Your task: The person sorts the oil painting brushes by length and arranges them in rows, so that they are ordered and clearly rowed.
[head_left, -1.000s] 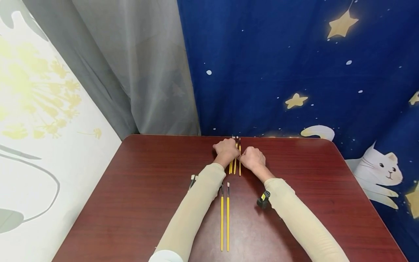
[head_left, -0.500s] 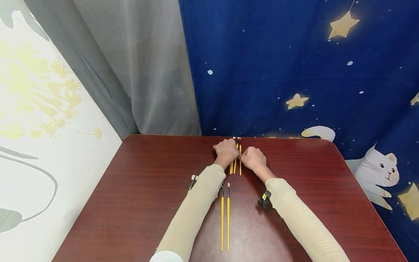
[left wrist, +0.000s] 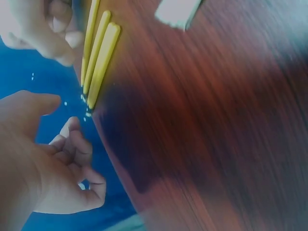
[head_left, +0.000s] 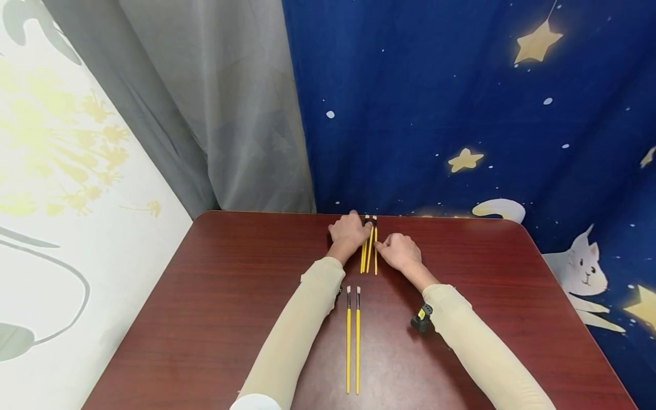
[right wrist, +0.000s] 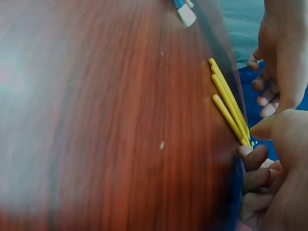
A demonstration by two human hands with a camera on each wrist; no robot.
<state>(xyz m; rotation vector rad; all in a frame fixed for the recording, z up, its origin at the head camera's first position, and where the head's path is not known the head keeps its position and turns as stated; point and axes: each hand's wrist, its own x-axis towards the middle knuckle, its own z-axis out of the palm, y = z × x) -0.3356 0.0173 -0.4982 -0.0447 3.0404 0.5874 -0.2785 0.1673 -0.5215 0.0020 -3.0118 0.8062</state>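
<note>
Several yellow-handled paintbrushes lie close together near the table's far edge, bristles pointing away. My left hand is at their left, by the dark ferrules. In the left wrist view, the left hand has its thumb apart from loosely bent fingers, with nothing between them. On the other side, my right hand has its fingertips beside the rightmost brush. The right wrist view shows the right hand's thumb and forefinger apart near the brushes' far ends; whether they touch a brush is unclear.
Two more yellow-handled paintbrushes lie parallel nearer me on the red-brown table. A wider white-bristled brush shows in the right wrist view. Beyond the far edge hangs a blue curtain; a pale wall stands at left.
The hands have moved apart, left hand leftward and right hand rightward and nearer me. The far brushes are more exposed. The left sleeve now hides the wide brushes.
</note>
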